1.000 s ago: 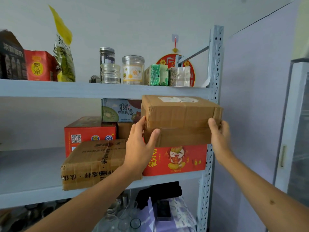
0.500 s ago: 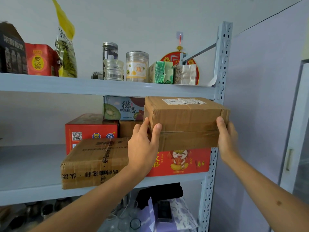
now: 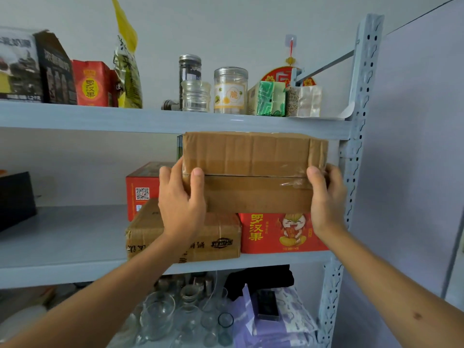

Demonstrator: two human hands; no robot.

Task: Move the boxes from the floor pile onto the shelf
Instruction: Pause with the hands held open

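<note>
A taped brown cardboard box (image 3: pixel 253 172) sits on top of a red carton (image 3: pixel 281 233) on the middle shelf (image 3: pixel 62 247), its top close under the upper shelf board. My left hand (image 3: pixel 182 202) grips its left front corner, thumb on the front face. My right hand (image 3: pixel 325 199) grips its right end, thumb on the front. A second brown box (image 3: pixel 216 241) lies on the shelf left of the red carton, partly behind my left wrist. Another red box (image 3: pixel 141 189) stands behind it.
The upper shelf (image 3: pixel 150 119) carries jars, bags and cartons. A black box (image 3: pixel 16 197) sits at the middle shelf's left end. Glassware (image 3: pixel 160 315) and a purple bag fill the bottom level. The perforated steel post (image 3: pixel 356 146) stands just right of the box, a wall panel beyond.
The brown box has gone further in over the red carton; its top face no longer shows. Both hands stay on its ends. The camera has moved closer and lower.
</note>
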